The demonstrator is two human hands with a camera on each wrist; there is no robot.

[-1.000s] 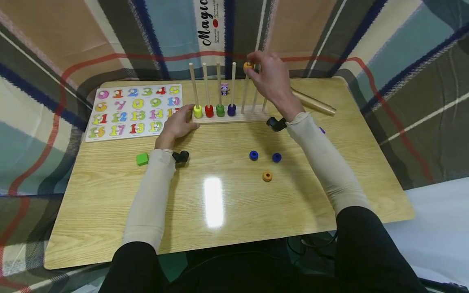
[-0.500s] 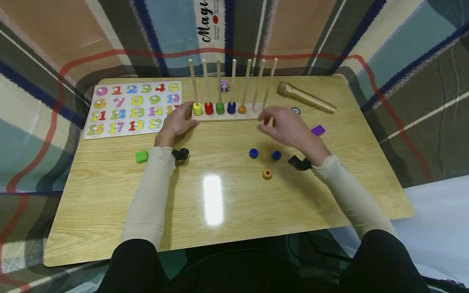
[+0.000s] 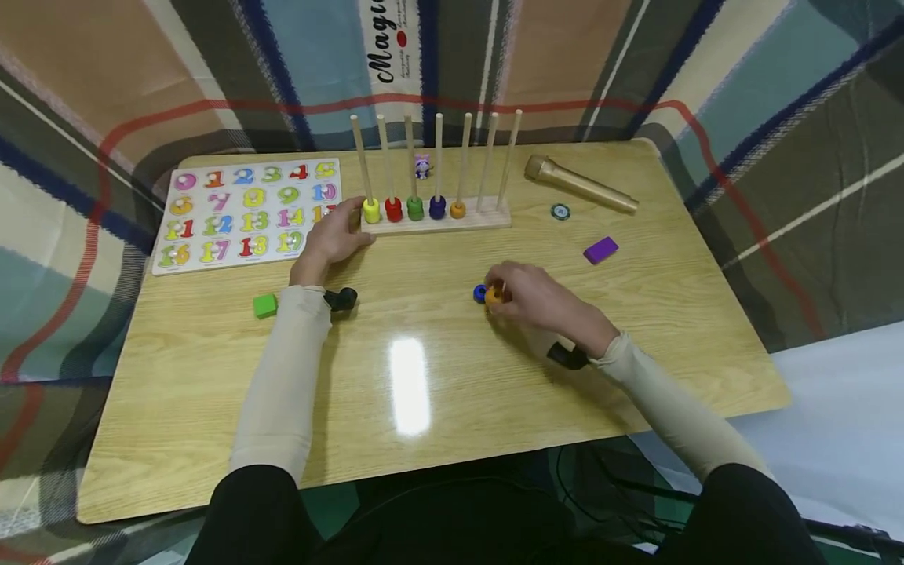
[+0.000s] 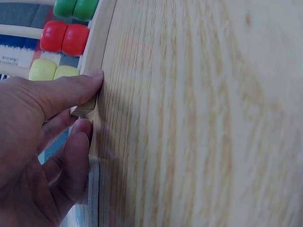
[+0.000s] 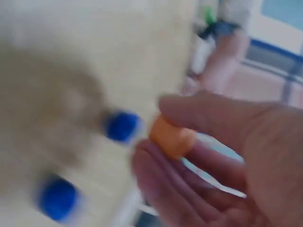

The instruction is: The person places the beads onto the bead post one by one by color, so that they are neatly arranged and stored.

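My left hand [image 3: 332,237] grips the left end of a wooden peg rack [image 3: 494,221], with the thumb along its front edge in the left wrist view. Yellow [image 3: 371,210], red [image 3: 393,209], green [image 3: 415,208], dark blue [image 3: 438,207] and orange beads [image 3: 457,209] sit low on separate pegs; the two rightmost pegs are bare. Above the table, my right hand [image 3: 540,300] pinches an orange bead [image 5: 171,137] between thumb and fingers. One blue bead [image 5: 122,126] lies close by, and a second blue bead [image 5: 58,198] shows only in the right wrist view.
A number puzzle board [image 3: 240,212] lies at the left, a green block [image 3: 264,306] in front of it. A small figurine [image 3: 422,166] stands behind the rack. At the right are a gold microphone-shaped object [image 3: 582,184], a round disc [image 3: 560,212] and a purple block [image 3: 601,250].
An orange bead has gone from my right hand onto the fifth peg. That hand has come back toward me and picked up the other orange bead. My left hand stays at the rack.
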